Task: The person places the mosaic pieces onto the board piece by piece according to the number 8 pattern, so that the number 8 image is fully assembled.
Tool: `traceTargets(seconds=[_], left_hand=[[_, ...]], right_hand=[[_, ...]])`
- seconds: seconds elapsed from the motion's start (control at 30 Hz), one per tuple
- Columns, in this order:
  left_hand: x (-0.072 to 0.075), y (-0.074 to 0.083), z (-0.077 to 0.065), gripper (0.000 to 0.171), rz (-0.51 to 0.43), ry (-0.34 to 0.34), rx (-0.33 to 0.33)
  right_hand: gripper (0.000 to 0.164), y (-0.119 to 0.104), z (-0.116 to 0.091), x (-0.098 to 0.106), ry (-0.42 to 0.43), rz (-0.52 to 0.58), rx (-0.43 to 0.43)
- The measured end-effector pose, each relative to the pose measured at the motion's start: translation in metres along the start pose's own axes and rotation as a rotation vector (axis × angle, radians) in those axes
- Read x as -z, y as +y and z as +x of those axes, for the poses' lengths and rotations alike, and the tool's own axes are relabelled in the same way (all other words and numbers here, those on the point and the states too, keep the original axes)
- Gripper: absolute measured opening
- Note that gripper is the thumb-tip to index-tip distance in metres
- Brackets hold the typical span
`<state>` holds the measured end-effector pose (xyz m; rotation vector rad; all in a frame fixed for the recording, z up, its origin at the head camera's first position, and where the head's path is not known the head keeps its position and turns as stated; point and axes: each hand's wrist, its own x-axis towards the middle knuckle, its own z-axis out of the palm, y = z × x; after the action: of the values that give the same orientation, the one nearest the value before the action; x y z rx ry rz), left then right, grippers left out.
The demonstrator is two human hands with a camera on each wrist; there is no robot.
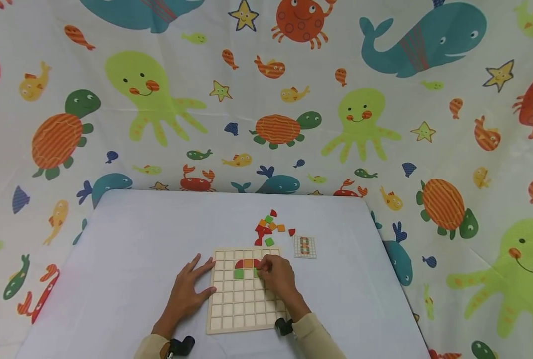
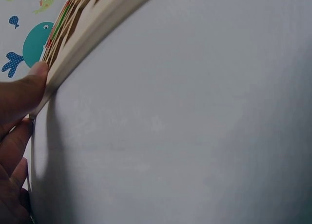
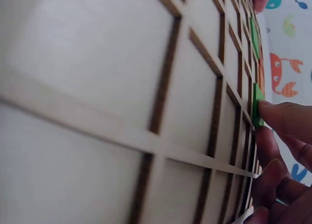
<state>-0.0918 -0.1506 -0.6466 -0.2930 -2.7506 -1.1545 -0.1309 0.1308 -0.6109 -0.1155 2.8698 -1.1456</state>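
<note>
A wooden grid board (image 1: 237, 307) lies on the white table. In its upper rows sit red quarter-round tiles (image 1: 239, 264), an orange square tile (image 1: 248, 263) between them and a green square tile (image 1: 238, 274) below. My left hand (image 1: 186, 291) rests spread at the board's left edge, thumb and fingertips touching the frame. Over the board's upper right, my right hand (image 1: 279, 275) has curled fingers and pinches a second green square tile (image 3: 257, 104) at a cell; its fingers partly cover that tile and the right red one.
Behind the board lies a loose group of red, green and orange tiles (image 1: 273, 226). A small pattern card (image 1: 305, 247) with a printed grid lies to the right of them. A sea-animal cloth (image 1: 248, 109) hangs behind the table (image 1: 127, 249).
</note>
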Motion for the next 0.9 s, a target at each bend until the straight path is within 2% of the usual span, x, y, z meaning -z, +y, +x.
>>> traceTargets(seconds=[0.23,0.4,0.57,0.73,0.9], left_hand=[[0.001,0.001,0.0,0.073,0.008,-0.01,0.013],[0.001,0.002,0.0,0.072,0.004,-0.007,0.017],[-0.001,0.0,0.001,0.072,0.012,-0.015,0.018],[-0.002,-0.001,0.001,0.072,0.016,-0.01,0.016],[-0.001,-0.001,0.001,0.073,0.006,-0.01,0.015]], right_hand=[[0.014,-0.003,0.001,0.003,-0.063,0.018,-0.056],[0.012,-0.003,0.001,0.005,-0.076,0.036,-0.067],[0.008,0.0,0.001,0.009,-0.084,0.106,-0.066],[0.007,0.007,0.009,0.017,-0.023,0.183,-0.049],[0.009,0.02,0.027,0.029,0.084,0.189,-0.051]])
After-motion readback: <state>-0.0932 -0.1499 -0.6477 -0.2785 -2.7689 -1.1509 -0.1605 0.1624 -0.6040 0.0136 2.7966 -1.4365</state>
